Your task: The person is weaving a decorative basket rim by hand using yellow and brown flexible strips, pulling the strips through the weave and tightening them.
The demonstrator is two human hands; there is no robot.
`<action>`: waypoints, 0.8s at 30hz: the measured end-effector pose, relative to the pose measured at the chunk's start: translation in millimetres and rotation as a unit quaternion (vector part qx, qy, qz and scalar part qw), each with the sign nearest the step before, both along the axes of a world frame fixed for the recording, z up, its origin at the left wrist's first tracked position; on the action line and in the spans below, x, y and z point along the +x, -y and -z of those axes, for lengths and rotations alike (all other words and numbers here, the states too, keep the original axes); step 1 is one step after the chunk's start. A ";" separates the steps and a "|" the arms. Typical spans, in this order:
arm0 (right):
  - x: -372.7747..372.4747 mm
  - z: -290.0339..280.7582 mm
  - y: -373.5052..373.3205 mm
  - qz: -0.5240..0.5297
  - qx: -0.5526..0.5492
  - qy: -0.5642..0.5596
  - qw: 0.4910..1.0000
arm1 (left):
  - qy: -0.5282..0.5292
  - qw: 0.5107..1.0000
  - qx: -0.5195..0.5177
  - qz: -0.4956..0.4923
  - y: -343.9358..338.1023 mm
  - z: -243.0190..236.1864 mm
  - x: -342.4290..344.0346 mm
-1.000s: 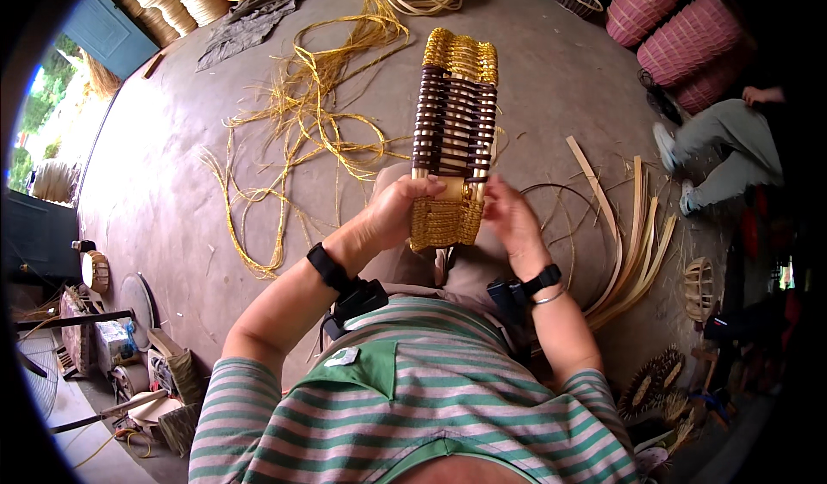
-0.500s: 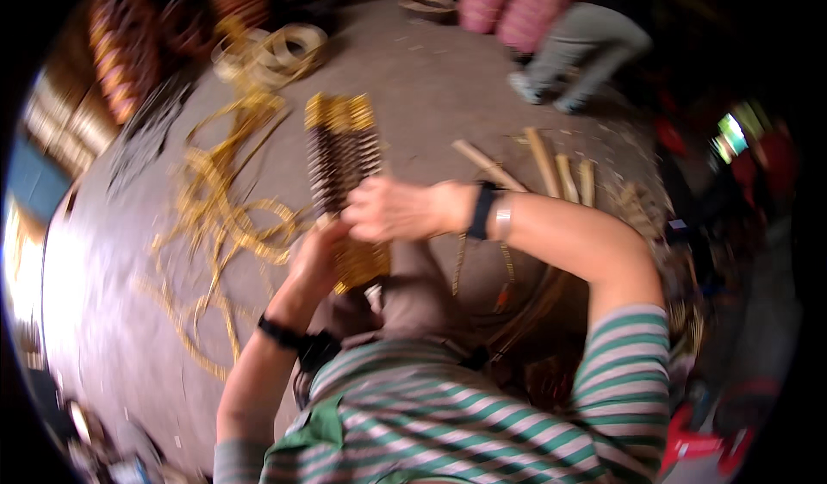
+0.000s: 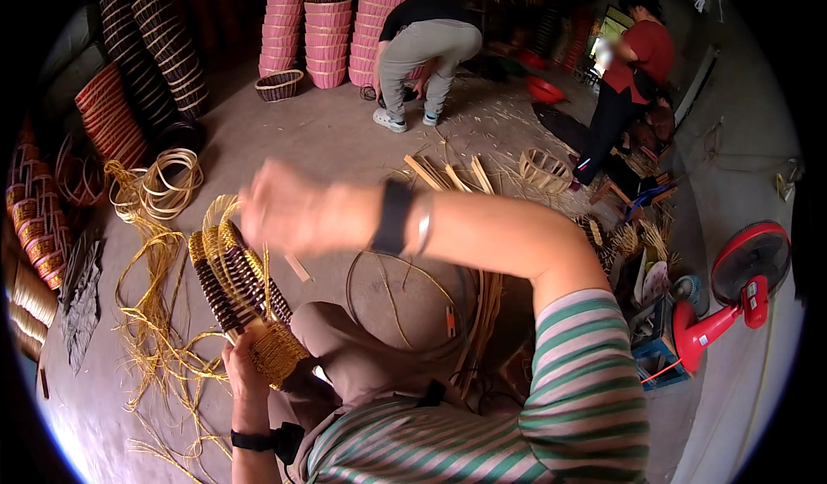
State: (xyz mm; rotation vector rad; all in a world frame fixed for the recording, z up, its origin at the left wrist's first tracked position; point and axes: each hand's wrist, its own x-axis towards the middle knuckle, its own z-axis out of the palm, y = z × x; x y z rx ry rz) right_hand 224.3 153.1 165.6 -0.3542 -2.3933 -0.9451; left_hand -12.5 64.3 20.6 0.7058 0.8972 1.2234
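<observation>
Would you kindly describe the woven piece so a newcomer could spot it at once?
From the striped shirt at the bottom, follow the left forearm to the left hand. It grips the woven piece, which, unlike the loose golden strands to its left, has a dark brown middle between golden ends.

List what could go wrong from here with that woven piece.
The shiny, tangled gold strands lying loose on the grey floor might snag or knot if pulled.
Only the left hand visibly holds the oblong gold-and-dark-brown woven piece, so a tug could twist it free.
The right hand is blurred near the piece's far end; whether it grips a strand cannot be told, so one might slip.
</observation>
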 end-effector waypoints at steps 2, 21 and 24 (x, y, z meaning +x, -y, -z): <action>23.4 -81.3 12.2 0.153 -0.039 -0.019 0.987 | 0.005 1.000 0.006 -0.006 2.9 5.4 -9.4; -39.1 121.6 53.3 0.071 -0.321 0.047 0.943 | -0.035 0.999 0.000 0.020 1.8 8.3 9.6; -46.4 85.6 51.6 0.085 -0.502 -0.023 0.860 | -0.008 1.000 0.009 0.002 9.3 -2.8 8.5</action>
